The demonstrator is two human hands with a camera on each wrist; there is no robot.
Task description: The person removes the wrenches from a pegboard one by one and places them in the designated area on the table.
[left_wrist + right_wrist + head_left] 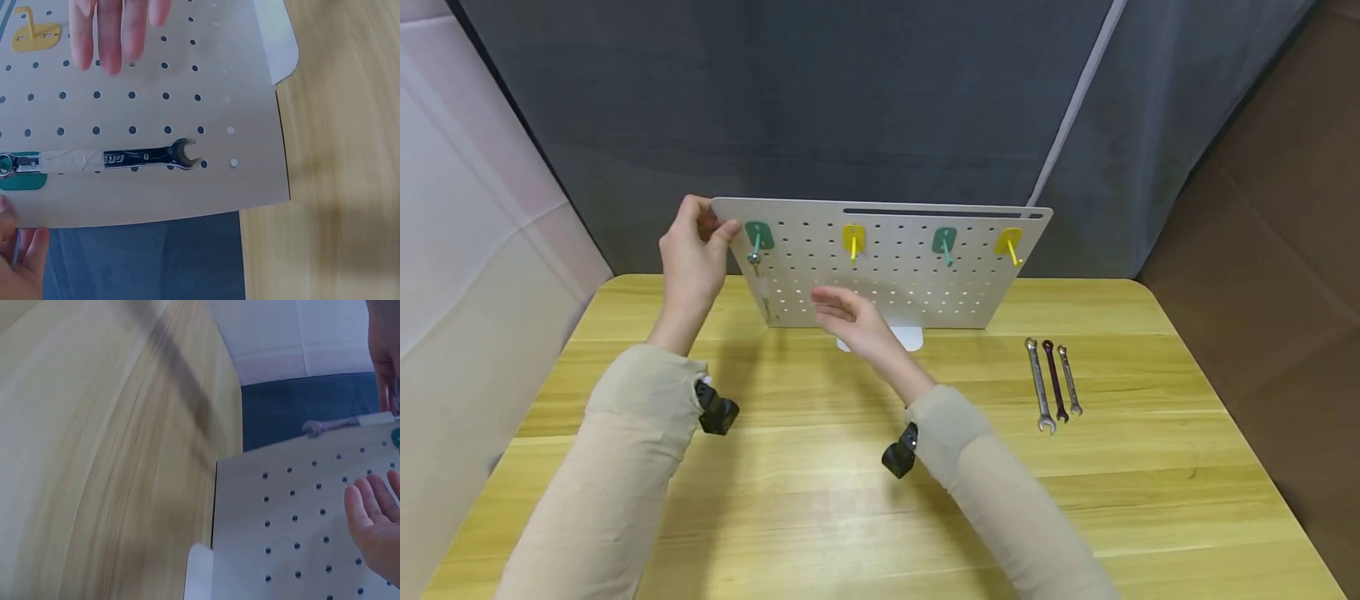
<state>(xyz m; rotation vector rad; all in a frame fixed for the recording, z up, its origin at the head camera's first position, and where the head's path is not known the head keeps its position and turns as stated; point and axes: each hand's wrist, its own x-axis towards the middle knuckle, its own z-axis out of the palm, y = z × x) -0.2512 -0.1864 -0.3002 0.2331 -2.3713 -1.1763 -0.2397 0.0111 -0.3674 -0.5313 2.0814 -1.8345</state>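
A white pegboard [887, 287] stands upright on the table, bearing green and yellow hooks. My left hand [691, 258] pinches its upper left corner, thumb in front and fingers behind the edge. From the green hook [760, 236] beside that thumb hangs a combination wrench [137, 157], its ring end on the hook and its open end pointing down along the board. White tape wraps part of its shaft. My right hand [853, 323] is held before the lower middle of the board, fingers extended and holding nothing.
Three combination wrenches of differing lengths, among them a dark one [1055, 379], lie side by side on the wooden table [1150, 500] to the right. A white foot [910, 338] juts out under the board. A dark curtain [775, 100] hangs behind it.
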